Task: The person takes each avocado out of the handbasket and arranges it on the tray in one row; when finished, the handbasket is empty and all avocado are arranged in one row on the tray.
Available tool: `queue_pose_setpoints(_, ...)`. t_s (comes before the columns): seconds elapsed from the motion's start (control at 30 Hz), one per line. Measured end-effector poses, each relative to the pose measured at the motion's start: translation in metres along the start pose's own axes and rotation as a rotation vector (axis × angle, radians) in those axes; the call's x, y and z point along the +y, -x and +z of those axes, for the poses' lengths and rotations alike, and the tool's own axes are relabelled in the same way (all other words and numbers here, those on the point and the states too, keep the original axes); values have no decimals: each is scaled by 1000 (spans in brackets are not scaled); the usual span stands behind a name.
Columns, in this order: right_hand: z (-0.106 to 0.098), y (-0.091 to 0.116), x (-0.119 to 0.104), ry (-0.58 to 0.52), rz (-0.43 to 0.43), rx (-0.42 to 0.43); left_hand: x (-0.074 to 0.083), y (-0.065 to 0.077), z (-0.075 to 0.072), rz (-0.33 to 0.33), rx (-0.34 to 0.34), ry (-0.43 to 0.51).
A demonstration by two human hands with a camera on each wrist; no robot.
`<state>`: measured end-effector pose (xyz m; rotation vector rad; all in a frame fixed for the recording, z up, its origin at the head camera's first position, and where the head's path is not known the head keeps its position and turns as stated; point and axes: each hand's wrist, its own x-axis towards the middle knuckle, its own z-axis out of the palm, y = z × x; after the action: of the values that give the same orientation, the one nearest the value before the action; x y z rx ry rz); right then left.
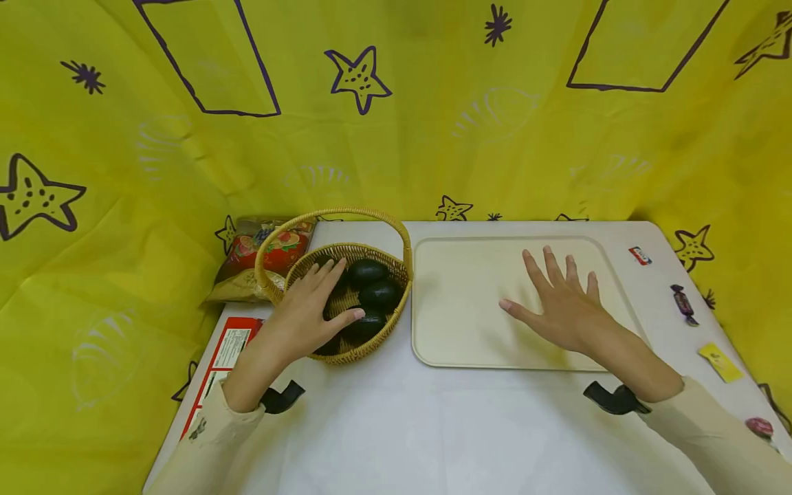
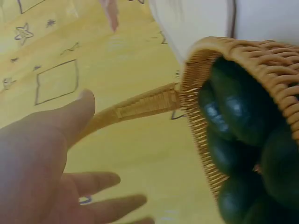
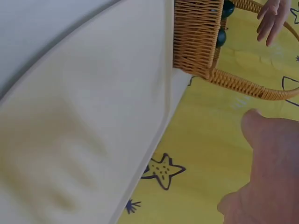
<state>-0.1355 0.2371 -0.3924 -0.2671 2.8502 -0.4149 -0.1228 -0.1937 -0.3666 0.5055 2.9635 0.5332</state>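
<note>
A wicker basket (image 1: 359, 355) with a tall arched handle stands at the left of the table, holding several dark green avocados (image 1: 380, 294). Over its left side hovers my left hand (image 1: 300, 313), fingers spread and nothing in its grasp. In the left wrist view the thumb and fingers of that left hand (image 2: 42, 158) are apart from the avocados (image 2: 243, 107). A cream tray (image 1: 458, 302) lies right of the basket with nothing on it. My right hand (image 1: 566, 309) is held above the tray, fingers splayed, its shadow falling on the tray's surface.
Behind the basket's left side leans a red and gold food bag (image 1: 272, 251). A red and white printed box or sheet (image 1: 232, 347) lies under my left forearm. Along the right edge are small wrapped candies (image 1: 684, 305) and a yellow packet (image 1: 720, 363). Yellow patterned cloth (image 1: 408, 158) surrounds the table.
</note>
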Motion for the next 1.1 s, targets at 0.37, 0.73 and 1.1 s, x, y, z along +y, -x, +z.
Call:
queue_pose_setpoints(0.37,3,-10,-23,-88,-139,-28,0,14,-35,192,446,140)
queue_pose_setpoints(0.73,8,-19,-48,-150,-217,3,-38,5,-52,63,792,270)
queue_pose_setpoints(1.1,7,-24,-81,-169,-292,-3,-50,3,-57,-180,586,354)
